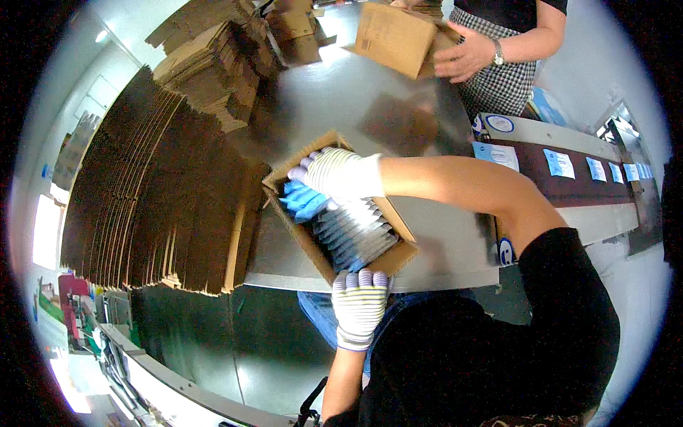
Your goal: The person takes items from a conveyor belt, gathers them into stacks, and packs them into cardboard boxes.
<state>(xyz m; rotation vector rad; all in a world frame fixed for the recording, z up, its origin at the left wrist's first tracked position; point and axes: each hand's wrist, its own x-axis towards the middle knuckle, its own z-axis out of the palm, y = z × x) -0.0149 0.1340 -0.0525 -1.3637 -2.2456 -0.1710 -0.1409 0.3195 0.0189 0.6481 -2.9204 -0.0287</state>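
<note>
An open box [340,211] sits on the steel table [370,99], just past its near edge, tilted so one corner points away from the person. It is packed with a row of flat blue-and-white packets [352,231] standing on edge.

The right hand [340,174], in a striped white glove, reaches across from the right and lies over the far end of the row, fingers curled onto the packets near the far corner. Whether it grips any packet cannot be told. Its bare forearm crosses above the box's right wall and hides part of it.

The left hand [360,304], gloved the same way, comes up from below and hooks its fingertips over the table edge, just below the box's near corner. It is half curled and holds nothing loose; whether it touches the box is unclear.

To the left, close beside the box, stands a long fan of flattened cartons [156,199] on edge, with a further pile [213,64] behind. Across the table another person's hand [464,57] holds a second box [395,37]. At right runs a dark belt [569,181] carrying white labels [558,164].
</note>
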